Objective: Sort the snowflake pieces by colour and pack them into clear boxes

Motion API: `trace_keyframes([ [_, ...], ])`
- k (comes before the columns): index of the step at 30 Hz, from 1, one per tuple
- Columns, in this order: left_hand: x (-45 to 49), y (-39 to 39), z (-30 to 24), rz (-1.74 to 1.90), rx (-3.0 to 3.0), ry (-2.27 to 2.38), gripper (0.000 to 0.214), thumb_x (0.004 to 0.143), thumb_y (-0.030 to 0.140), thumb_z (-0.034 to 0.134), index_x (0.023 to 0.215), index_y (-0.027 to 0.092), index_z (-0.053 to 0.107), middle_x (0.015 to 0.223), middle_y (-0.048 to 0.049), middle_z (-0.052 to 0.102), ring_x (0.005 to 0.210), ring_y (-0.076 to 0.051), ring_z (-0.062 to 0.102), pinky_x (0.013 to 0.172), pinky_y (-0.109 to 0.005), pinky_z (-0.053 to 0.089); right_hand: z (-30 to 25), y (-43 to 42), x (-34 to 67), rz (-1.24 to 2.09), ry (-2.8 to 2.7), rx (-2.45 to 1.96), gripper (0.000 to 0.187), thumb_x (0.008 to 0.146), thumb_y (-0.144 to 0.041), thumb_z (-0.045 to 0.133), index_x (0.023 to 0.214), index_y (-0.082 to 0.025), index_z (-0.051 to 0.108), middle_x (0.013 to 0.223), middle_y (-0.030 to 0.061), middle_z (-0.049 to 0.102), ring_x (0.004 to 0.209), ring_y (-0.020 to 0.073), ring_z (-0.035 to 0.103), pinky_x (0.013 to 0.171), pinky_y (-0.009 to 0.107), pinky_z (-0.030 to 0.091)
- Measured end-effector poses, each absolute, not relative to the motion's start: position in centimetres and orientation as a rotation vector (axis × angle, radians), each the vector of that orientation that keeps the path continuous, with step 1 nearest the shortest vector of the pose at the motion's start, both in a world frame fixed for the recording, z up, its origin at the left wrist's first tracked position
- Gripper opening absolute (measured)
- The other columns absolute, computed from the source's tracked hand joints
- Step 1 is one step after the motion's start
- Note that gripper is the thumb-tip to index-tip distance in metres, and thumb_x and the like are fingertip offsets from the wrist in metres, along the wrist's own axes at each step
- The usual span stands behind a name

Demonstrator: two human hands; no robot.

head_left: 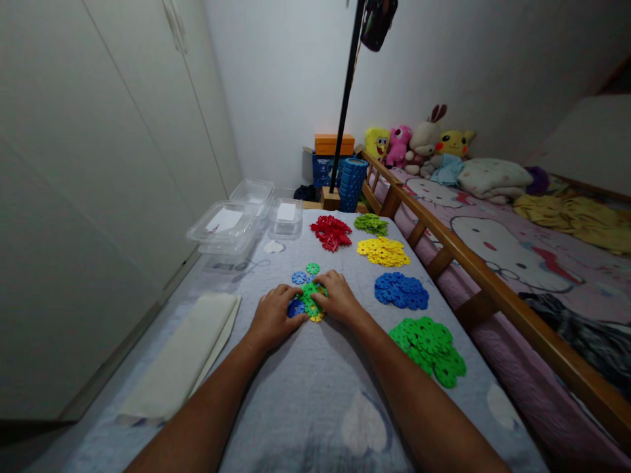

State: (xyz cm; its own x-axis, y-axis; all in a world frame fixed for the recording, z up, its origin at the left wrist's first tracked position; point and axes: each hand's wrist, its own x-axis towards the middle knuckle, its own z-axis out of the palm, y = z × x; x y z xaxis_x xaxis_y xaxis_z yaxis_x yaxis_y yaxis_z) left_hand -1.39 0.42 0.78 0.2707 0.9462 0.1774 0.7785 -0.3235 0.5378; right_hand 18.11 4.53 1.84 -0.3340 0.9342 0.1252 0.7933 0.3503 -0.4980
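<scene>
Both hands meet over a small cluster of snowflake-shaped plastic discs (310, 299) in the middle of the cloth-covered table. My left hand (276, 314) curls its fingers round the cluster's left side, against blue and green discs. On the other side my right hand (340, 297) grips the green discs with thumb and fingers. A yellow disc (316, 317) shows at the near edge, and some discs are hidden under the fingers. Just beyond lie a loose green disc (313, 268) and a blue disc (298, 278).
Along the right stand piles of green (428, 348), blue (401, 290), yellow (383, 251), light green (371, 224) and red discs (331, 232). Clear plastic boxes (227, 226) are at the back left, a folded cream cloth (185, 358) nearer. A wooden bed rail (463, 272) borders the right side.
</scene>
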Motion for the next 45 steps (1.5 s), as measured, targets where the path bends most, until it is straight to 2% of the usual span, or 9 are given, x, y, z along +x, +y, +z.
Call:
trace_keyframes([
  [4, -1.3, 0.4, 0.8, 0.688, 2.186, 1.572, 0.044, 0.079, 0.034, 0.075, 0.121, 0.026, 0.065, 0.119, -0.0073, 0.067, 0.113, -0.028, 0.063, 0.097, -0.041, 0.048, 1.3, 4.5, 17.9, 0.531, -2.119, -1.465, 0.028, 0.082, -0.016, 0.07, 0.109, -0.022, 0.069, 0.109, 0.0067, 0.061, 0.107, 0.0232, 0.053, 0.099, 0.037, 0.041],
  [9, -1.2, 0.3, 0.9, 0.681, 2.177, 1.587, 0.047, 0.08, 0.034, 0.074, 0.124, 0.024, 0.064, 0.121, -0.0081, 0.067, 0.113, -0.029, 0.063, 0.097, -0.043, 0.047, 1.3, 4.2, 17.4, 0.568, -2.004, -1.418, 0.014, 0.081, -0.011, 0.063, 0.09, -0.02, 0.065, 0.096, 0.0045, 0.065, 0.097, 0.0216, 0.056, 0.092, 0.035, 0.042],
  [12, -1.2, 0.3, 0.9, 0.667, 2.188, 1.59, 0.046, 0.08, 0.035, 0.074, 0.124, 0.024, 0.064, 0.12, -0.0083, 0.067, 0.113, -0.029, 0.063, 0.097, -0.043, 0.048, 1.6, 4.0, 17.2, 0.639, -1.913, -1.385, 0.01, 0.08, -0.012, 0.059, 0.083, -0.02, 0.063, 0.088, 0.0031, 0.065, 0.091, 0.0203, 0.057, 0.088, 0.034, 0.043],
  [17, -1.3, 0.4, 0.9, 0.657, 2.208, 1.592, 0.045, 0.079, 0.037, 0.075, 0.122, 0.026, 0.066, 0.118, -0.0077, 0.067, 0.113, -0.029, 0.063, 0.097, -0.043, 0.048, 2.6, 4.3, 17.8, 0.917, -1.643, -1.306, 0.004, 0.079, -0.022, 0.058, 0.081, -0.021, 0.061, 0.075, -0.0022, 0.061, 0.073, 0.0156, 0.057, 0.071, 0.027, 0.045],
  [21, -1.3, 0.4, 0.7, 0.672, 2.198, 1.603, 0.044, 0.079, 0.037, 0.075, 0.12, 0.025, 0.067, 0.119, -0.0081, 0.067, 0.113, -0.029, 0.063, 0.097, -0.043, 0.048, 4.0, 4.5, 19.6, 0.994, -1.528, -1.263, 0.014, 0.075, -0.033, 0.062, 0.082, -0.021, 0.062, 0.068, -0.0044, 0.056, 0.064, 0.0138, 0.052, 0.062, 0.025, 0.041],
  [25, -1.3, 0.5, 0.4, 0.712, 2.197, 1.586, 0.042, 0.08, 0.038, 0.074, 0.12, 0.024, 0.067, 0.122, -0.0088, 0.065, 0.115, -0.028, 0.062, 0.099, -0.043, 0.048, 5.4, 3.7, 22.2, 0.985, -1.523, -1.286, 0.021, 0.073, -0.041, 0.063, 0.081, -0.021, 0.062, 0.067, -0.0044, 0.056, 0.063, 0.0134, 0.051, 0.06, 0.025, 0.04],
  [33, -1.1, 0.3, 0.3, 0.71, 2.24, 1.596, 0.046, 0.078, 0.04, 0.077, 0.12, 0.024, 0.067, 0.126, -0.0096, 0.064, 0.116, -0.029, 0.062, 0.1, -0.044, 0.048, 6.0, 1.4, 27.4, 0.931, -1.454, -1.41, 0.023, 0.07, -0.041, 0.068, 0.08, -0.021, 0.064, 0.068, -0.0024, 0.062, 0.065, 0.014, 0.056, 0.062, 0.026, 0.042],
  [38, -1.0, 0.2, 0.3, 0.686, 2.261, 1.618, 0.046, 0.078, 0.042, 0.078, 0.12, 0.026, 0.067, 0.124, -0.0086, 0.065, 0.114, -0.029, 0.062, 0.1, -0.044, 0.048, 5.4, -0.1, 30.8, 0.882, -1.383, -1.467, 0.026, 0.069, -0.041, 0.071, 0.084, -0.021, 0.07, 0.078, 0.0019, 0.07, 0.073, 0.0175, 0.062, 0.071, 0.03, 0.049],
  [45, -1.0, 0.2, 0.5, 0.658, 2.276, 1.638, 0.045, 0.079, 0.044, 0.076, 0.12, 0.026, 0.067, 0.124, -0.0091, 0.066, 0.113, -0.03, 0.063, 0.098, -0.045, 0.048, 5.2, -2.0, 33.7, 0.806, -1.288, -1.527, 0.032, 0.068, -0.041, 0.074, 0.093, -0.021, 0.071, 0.069, -0.0019, 0.062, 0.065, 0.0164, 0.057, 0.061, 0.028, 0.045],
])
